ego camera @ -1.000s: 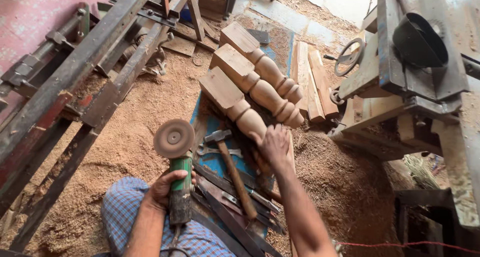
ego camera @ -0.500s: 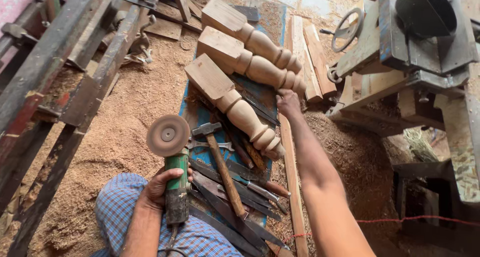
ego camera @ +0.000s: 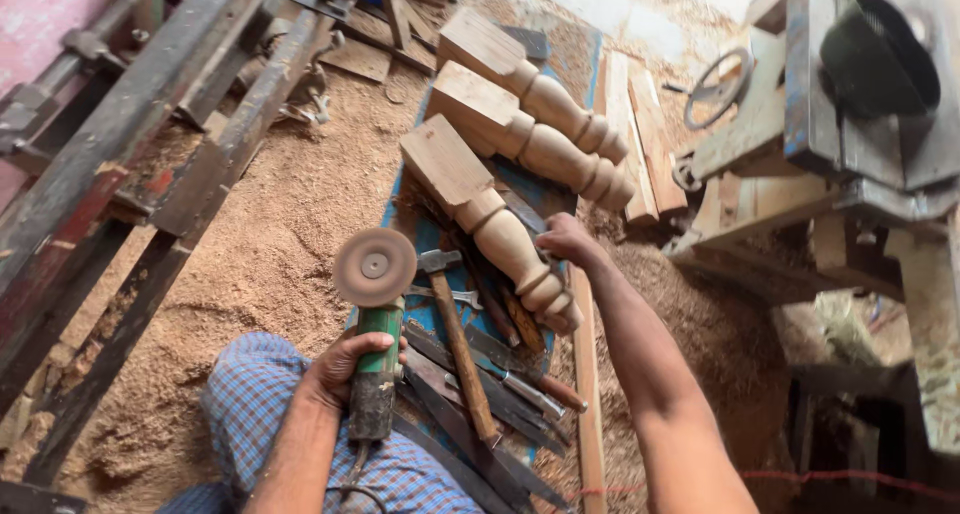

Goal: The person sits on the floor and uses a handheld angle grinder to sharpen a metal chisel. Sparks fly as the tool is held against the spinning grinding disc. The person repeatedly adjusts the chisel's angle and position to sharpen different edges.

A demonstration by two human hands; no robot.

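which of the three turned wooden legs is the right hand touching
The nearest turned leg, lowest in view. The right hand rests on its rounded end, while the other two legs lie beyond it, untouched.

free: sawdust floor (ego camera: 270,234) left | blocked: hammer (ego camera: 455,324), turned legs (ego camera: 500,229)

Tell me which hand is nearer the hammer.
Left. The left hand, gripping the green grinder, sits just beside the hammer; the right hand rests on the nearest turned wooden leg, beyond the hammer's head.
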